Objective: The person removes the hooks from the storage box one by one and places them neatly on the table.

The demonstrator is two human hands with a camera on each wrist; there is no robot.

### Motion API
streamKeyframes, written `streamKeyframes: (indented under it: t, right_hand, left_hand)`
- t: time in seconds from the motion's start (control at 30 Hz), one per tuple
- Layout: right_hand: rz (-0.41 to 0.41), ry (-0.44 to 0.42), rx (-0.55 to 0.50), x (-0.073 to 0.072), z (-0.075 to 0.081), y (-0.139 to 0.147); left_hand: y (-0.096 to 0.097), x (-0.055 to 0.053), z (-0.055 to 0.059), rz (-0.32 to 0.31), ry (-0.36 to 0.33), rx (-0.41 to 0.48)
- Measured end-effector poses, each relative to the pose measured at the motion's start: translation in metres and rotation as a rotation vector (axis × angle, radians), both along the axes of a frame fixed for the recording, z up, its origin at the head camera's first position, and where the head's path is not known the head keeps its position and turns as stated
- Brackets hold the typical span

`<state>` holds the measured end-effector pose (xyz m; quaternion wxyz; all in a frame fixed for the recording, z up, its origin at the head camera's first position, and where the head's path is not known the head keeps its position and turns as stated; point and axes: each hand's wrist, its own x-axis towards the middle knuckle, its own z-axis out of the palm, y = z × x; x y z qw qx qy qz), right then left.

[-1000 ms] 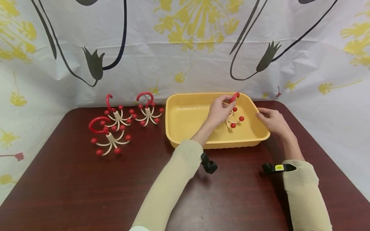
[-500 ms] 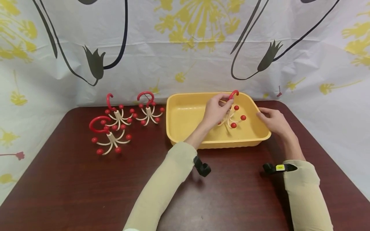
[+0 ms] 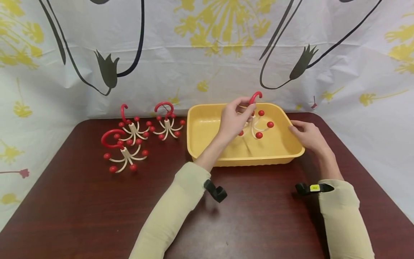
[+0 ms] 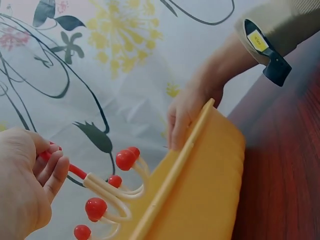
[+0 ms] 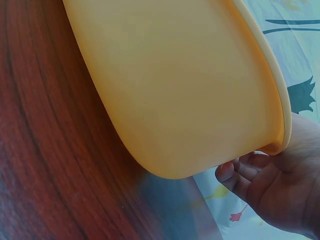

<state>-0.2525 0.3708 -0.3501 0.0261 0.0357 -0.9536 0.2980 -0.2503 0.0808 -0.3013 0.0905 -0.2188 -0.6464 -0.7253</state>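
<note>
My left hand (image 3: 233, 120) pinches the red hook of a multi-hook hanger (image 3: 253, 124), just over the yellow tub (image 3: 207, 135). This hanger has a cream stem and curved cream arms tipped with red balls. In the left wrist view the hanger (image 4: 102, 187) tilts, its arms overlapping the tub's rim. At the tub's right end, my right hand (image 3: 308, 136) grips the rim, fingers curled around it. Up close in the right wrist view, its fingertips (image 5: 226, 172) show beneath the lip against the outer wall (image 5: 175, 100).
Left of the tub, three similar hangers stand on the dark wooden table (image 3: 81, 208): a front one (image 3: 125, 154), one behind it (image 3: 133, 128) and one nearer the tub (image 3: 167, 125). A patterned white cloth (image 3: 226, 79) hangs behind the table.
My left hand has raised the hanger from inside the tub and drawn it slightly left, its hook now above the far rim. My right hand keeps its place on the rim.
</note>
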Motion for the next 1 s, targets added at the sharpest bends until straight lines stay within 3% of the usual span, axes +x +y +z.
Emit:
streamKeyframes:
  t: [0.3,1.0]
  right_hand:
    - [0.003,0.002,0.002,0.002,0.000,-0.001]
    - [0.009,0.004,0.004,0.001,0.000,0.000]
  left_hand:
    - [-0.030,0.011,0.011,0.018,0.047,-0.003]
    - [-0.091,0.035,0.019,0.086,0.177,0.059]
